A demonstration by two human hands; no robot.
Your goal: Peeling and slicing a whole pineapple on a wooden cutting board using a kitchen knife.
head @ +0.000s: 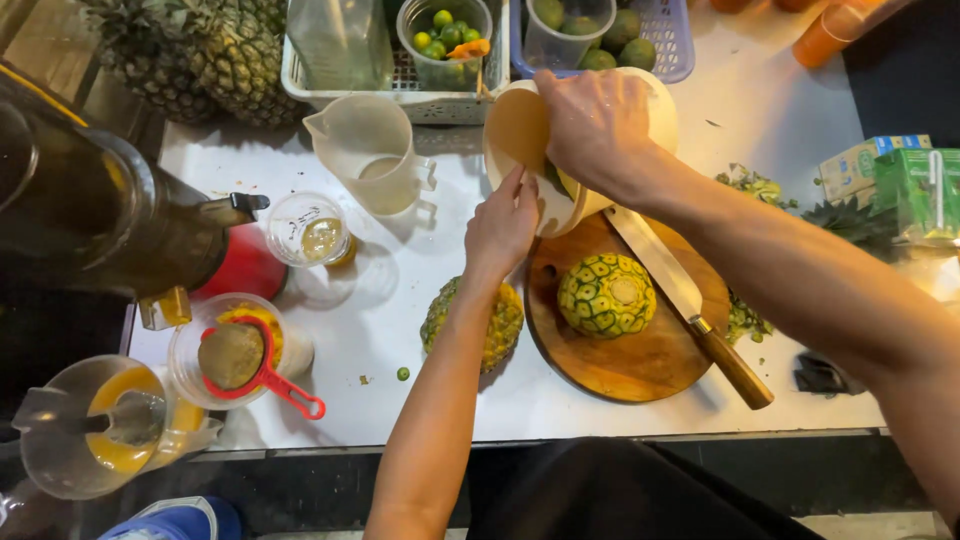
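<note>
At the far left a juicer (120, 225) stands over a cup of yellow juice (95, 430), and beside it a red strainer (255, 365) sits on a cup holding pulp, so some juice looks already made. Next come a small plastic cup (308, 230) and a clear jug (365, 150) with a little liquid. The left hand (502, 225) is flat, fingers straight, its tips against the cream bowl (520, 130), gripping nothing. Under its wrist lies an unpeeled pineapple (495, 325). The right hand (595, 125) curls over the bowl's rim, gripping it tilted above the table; a yellow piece shows under the palm. On the round board (650, 365) a cut pineapple (606, 294) keeps its skin, with the knife (690, 300) just beside it.
</note>
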